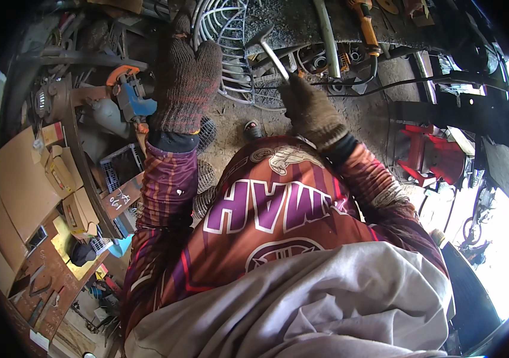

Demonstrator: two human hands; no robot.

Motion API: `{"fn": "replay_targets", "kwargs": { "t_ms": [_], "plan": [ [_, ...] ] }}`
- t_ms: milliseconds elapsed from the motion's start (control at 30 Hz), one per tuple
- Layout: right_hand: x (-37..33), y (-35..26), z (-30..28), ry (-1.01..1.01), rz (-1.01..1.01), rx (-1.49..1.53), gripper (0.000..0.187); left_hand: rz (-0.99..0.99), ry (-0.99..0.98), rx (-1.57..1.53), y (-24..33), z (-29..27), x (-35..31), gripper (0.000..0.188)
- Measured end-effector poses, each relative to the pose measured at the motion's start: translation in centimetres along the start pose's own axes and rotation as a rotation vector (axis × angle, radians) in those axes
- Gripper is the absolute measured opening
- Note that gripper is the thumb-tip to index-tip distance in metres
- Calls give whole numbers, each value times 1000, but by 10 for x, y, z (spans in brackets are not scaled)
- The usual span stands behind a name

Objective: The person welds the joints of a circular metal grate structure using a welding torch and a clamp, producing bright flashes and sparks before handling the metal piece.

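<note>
A round wire grille (232,71) with curved light-metal bars stands at the top middle, partly over the edge of the dark work surface. My left hand (187,83), in a grey knit glove, is at the grille's left rim. Its fingers look closed on the rim, though their tips are partly hidden in shadow. My right hand (311,112), in a brown-grey glove, is wrapped round the handle of a hammer (272,53). The hammer tilts up and left, its head beside the grille's right side and apart from my left hand.
A dark work surface (290,24) spans the top, bearing a pale bar (327,39) and an orange power tool (365,27) with a black cable. At left stand a blue-and-orange machine (132,95) and cardboard boxes (60,170). A red metal object (430,152) lies at right.
</note>
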State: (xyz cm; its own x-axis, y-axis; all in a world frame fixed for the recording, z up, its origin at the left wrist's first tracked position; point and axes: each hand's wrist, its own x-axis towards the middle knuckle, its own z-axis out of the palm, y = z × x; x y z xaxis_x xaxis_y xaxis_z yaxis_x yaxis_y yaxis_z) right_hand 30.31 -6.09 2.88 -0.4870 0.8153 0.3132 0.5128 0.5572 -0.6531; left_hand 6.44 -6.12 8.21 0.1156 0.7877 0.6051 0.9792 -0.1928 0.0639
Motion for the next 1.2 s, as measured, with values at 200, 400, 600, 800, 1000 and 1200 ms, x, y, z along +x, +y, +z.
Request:
{"fn": "replay_targets", "kwargs": {
  "t_ms": [200, 400, 600, 800, 1000, 1200],
  "plan": [
    [-6, -39, -30, 14, 332, 361, 40, -217, 28, -289, 10, -6, 1, 40],
    [-3, -26, -25, -80, 295, 291, 39, -238, -114, -216, 21, -25, 10, 39],
    [-7, -14, -8, -173, 353, 299, 37, -91, 28, -147, 22, -18, 11, 42],
    [-7, -31, -22, -16, 172, 172, 38, -183, 7, -267, 19, -16, 4, 49],
    [-2, -38, -30, -97, 350, 329, 42, -225, -15, -327, 18, -17, 10, 47],
    [-19, 16, 10, -149, 221, 167, 38, -231, -98, -288, 32, -23, 23, 45]
  ]
}}
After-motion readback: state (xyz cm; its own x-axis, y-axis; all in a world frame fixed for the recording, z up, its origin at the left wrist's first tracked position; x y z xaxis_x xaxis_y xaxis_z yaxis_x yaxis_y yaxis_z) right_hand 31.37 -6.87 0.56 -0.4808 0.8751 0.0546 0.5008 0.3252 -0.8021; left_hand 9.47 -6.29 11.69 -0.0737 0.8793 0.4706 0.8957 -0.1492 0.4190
